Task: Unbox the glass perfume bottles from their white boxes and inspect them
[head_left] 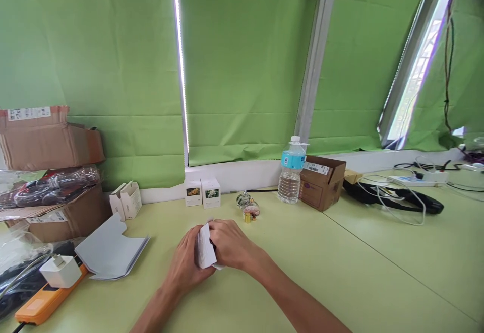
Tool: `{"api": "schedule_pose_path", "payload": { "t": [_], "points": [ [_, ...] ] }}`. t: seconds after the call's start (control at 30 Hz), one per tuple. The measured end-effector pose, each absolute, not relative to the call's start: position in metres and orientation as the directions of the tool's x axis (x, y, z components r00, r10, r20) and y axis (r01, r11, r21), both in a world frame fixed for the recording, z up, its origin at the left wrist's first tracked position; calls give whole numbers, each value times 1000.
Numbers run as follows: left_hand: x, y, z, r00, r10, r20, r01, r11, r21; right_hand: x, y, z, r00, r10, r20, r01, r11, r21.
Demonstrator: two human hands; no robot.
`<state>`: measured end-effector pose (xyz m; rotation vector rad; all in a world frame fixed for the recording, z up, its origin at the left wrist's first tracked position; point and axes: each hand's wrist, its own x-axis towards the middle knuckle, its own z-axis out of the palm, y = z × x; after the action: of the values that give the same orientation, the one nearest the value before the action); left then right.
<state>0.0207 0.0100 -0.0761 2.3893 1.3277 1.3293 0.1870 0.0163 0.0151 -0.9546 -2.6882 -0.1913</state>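
Between my two hands, low over the middle of the green table, is a small white box [205, 246] with fine print on its side. My left hand [187, 261] wraps round its left side. On the right, my right hand [229, 242] is closed at the box's upper right edge, its fingertips partly hidden. Beyond the hands lie small shiny ornaments [250, 209] with a gold piece [247, 217]. Two small white boxes with flower pictures [210, 195] stand side by side near the wall.
Left are cardboard boxes [53, 146], opened white cartons [130, 200], white paper [111, 247] and an orange power strip [47, 300] with a white adapter. A water bottle [290, 177] and brown box [321, 184] stand back right, near a black object [401, 199] with cables.
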Motion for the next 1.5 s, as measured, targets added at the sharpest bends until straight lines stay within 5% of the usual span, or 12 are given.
{"api": "schedule_pose_path", "payload": {
  "t": [0.33,0.93,1.2,1.5],
  "points": [
    [22,5,-65,229,794,563,659,-552,511,199,6,43,-695,651,306,693,719,46],
    [18,12,-70,136,842,523,553,-502,665,246,-21,105,-576,730,368,705,671,-228],
    [9,33,-85,-140,889,435,494,-318,809,242,11,72,-513,837,189,835,538,-117],
    [6,37,-86,-228,859,459,579,-259,773,226,28,40,-489,871,52,872,489,10]
  ]
}}
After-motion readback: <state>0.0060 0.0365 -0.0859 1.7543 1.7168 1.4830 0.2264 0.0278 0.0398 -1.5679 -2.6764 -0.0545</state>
